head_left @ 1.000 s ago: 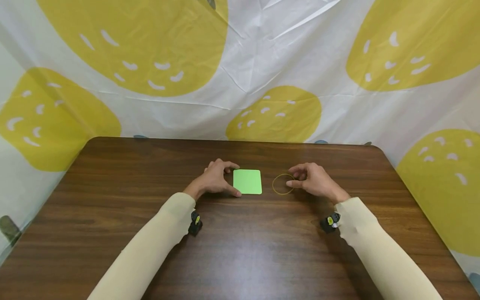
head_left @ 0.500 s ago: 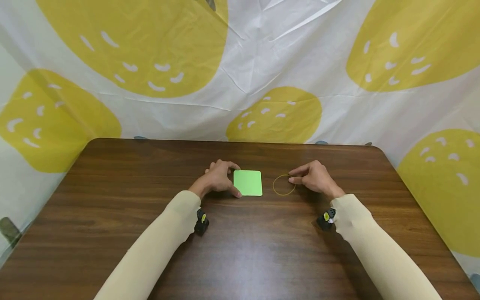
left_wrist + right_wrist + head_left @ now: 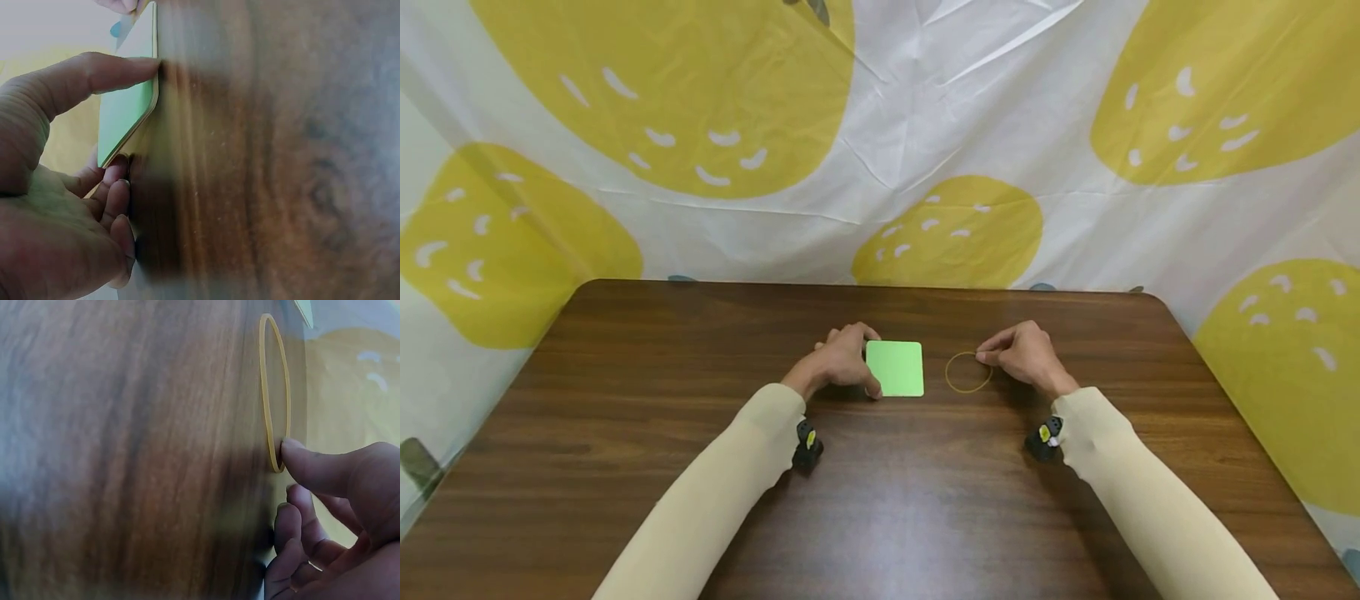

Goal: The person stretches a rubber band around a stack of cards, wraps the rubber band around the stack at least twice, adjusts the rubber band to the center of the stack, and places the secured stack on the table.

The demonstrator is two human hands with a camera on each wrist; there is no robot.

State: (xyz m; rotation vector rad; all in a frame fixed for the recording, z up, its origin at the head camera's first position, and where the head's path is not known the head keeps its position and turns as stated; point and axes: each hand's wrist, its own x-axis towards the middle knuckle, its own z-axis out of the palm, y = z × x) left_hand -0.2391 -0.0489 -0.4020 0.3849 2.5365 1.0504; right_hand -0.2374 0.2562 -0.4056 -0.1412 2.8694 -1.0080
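1. The dark-brown wood-grain bench (image 3: pixel 887 500) beneath both hands looks smooth, so a sideways nudge could send either thing skidding.
2. The person's left hand (image 3: pixel 842 357) grips, between thumb and forefinger, a flat light-green square of seeming card (image 3: pixel 896 368) just to its right; uneven squeezing could bow or twist it.
3. The right hand (image 3: pixel 1028 354) appears to pinch the closest edge of a thin, round yellow rubber band (image 3: pixel 265 387) lying to its left; too shallow a pinch could let it slip.
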